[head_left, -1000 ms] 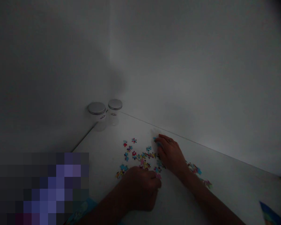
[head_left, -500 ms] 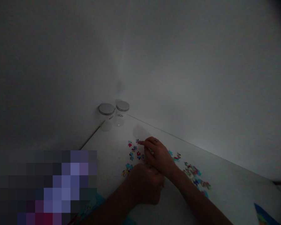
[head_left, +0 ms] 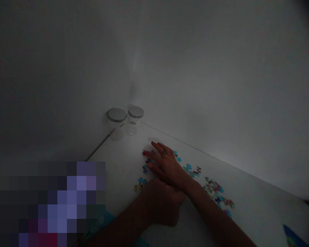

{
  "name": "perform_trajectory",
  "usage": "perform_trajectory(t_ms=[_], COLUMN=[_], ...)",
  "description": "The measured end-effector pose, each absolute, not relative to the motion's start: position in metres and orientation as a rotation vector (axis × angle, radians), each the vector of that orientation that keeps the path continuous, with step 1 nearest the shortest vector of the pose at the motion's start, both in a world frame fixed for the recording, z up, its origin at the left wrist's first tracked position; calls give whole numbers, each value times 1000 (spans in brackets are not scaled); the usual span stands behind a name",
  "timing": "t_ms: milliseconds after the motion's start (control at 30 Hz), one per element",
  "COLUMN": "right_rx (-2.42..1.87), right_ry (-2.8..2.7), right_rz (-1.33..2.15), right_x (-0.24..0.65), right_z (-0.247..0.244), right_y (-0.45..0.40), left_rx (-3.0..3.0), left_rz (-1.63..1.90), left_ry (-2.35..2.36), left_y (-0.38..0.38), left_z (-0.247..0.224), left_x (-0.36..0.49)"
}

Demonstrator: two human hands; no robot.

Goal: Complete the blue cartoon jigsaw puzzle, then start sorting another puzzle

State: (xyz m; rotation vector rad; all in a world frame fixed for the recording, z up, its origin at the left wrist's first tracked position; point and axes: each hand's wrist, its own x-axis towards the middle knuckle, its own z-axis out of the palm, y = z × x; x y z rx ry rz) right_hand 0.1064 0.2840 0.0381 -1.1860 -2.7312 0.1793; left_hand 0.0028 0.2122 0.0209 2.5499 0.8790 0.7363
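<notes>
My right hand (head_left: 167, 166) reaches over the table with its fingers spread, a ring on one of them. Its index fingertip touches or hovers just over a red jigsaw puzzle piece (head_left: 144, 153); which of the two I cannot tell. Below its wrist, my left hand (head_left: 164, 202) is closed in a fist, and whatever lies inside is hidden. A blue puzzle piece (head_left: 145, 169) lies left of the right hand. Yellow and blue pieces (head_left: 139, 186) are near the left wrist. More loose pieces (head_left: 213, 188) spread out right of the right forearm.
Two clear jars with silver lids, a nearer one (head_left: 116, 115) and another (head_left: 136, 112), stand in the far corner of the white table (head_left: 118, 171). Walls (head_left: 208, 103) rise behind. A blue pointed item (head_left: 293, 236) shows at bottom right. A pixelated patch covers the lower left.
My right hand has spread its fingers, which were bent before, and its index finger has shifted left to the red piece. My left fist stays about where it was. The view has tilted slightly.
</notes>
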Motion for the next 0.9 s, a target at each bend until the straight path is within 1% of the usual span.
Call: perform_trajectory(t_ms=[233,433,567,733,900], right_rx=[-1546,-1679,-1706,-1629,-1567], right_ry=[-2511,-2436,-2428,-2463,-2430], right_rz=[166,129,85,186,224], right_x=[113,125,140,167,188], right_z=[26,29,30,30,28], right_y=[290,295,299,302,301], left_rx=[2576,2532,2569,2602,2669], left_rz=[576,532,502,449,508], left_ry=[924,915,917,909,892], left_y=[211,211,211,211,208], left_z=[29,35,36,37,40], left_x=[1,-1,-1,-2,-3])
